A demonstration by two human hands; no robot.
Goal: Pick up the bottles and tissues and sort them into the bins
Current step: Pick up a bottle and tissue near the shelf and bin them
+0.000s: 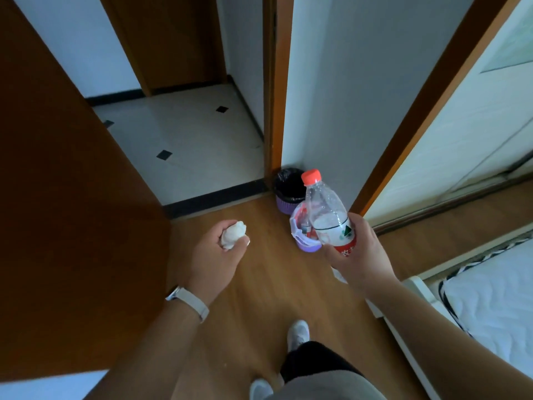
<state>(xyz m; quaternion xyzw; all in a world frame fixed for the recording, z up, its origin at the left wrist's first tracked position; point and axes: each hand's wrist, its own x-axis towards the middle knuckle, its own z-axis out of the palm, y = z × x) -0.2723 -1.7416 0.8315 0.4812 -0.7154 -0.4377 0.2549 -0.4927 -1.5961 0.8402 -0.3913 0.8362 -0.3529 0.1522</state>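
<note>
The left hand [215,255] is curled around a crumpled white tissue [232,233], and the right hand [357,255] grips the lower body of a clear bottle [327,212]. The bottle's long axis tilts, with the red cap toward 11 o'clock and the base down in the palm toward 5 o'clock.

Both bins stand on the wooden floor [259,284] in the corner ahead, one behind the other. The clear-lined bin [308,246] is the nearer one, and the black-lined bin [288,183] sits just beyond it against the wall, at about 11 o'clock from its neighbour.

From the right hand the clear-lined bin lies close by at roughly 10 o'clock, partly hidden behind the bottle. This hand is plainly the nearer of the two. From the left hand both bins lie off toward 2 o'clock, well apart from it, and the black-lined one is the farther reach.

The clear-lined bin seems to hold red-and-clear items, probably bottles, though that is hard to make out. If so, the bottle needs only a short drop forward, while the tissue must travel across and past the near bin.
</note>
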